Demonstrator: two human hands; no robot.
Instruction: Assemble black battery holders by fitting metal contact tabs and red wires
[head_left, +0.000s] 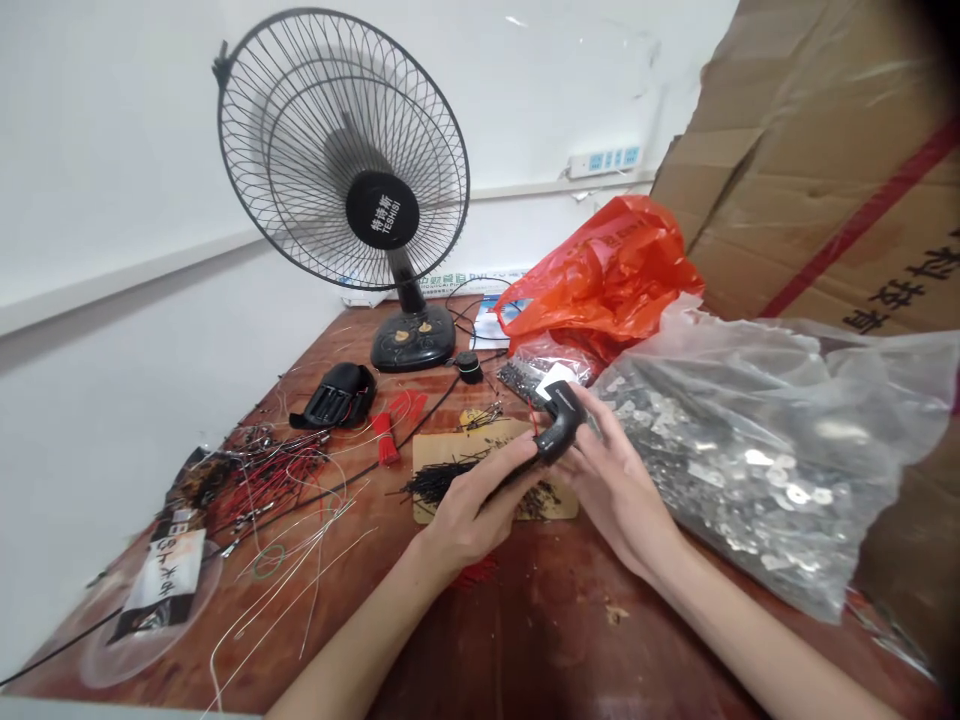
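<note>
A black curved plastic housing (559,425) is held up between my two hands, above the middle of the table. My left hand (474,512) grips its lower left end, thumb and fingers closed around it. On the other side my right hand (616,478) has its fingers against the housing's right end and back. A short red wire shows at the housing's upper left edge. Below the hands lies a tan board (439,447) with a heap of short black wires (435,482) on it. The housing's underside is hidden by my fingers.
A desk fan (382,210) stands at the back. A black battery case (335,395), a red wire bundle (385,440) and tangled wires (281,480) lie to the left. Rightward are a clear bag of metal pieces (750,470), an orange plastic bag (615,270) and cardboard boxes (825,150).
</note>
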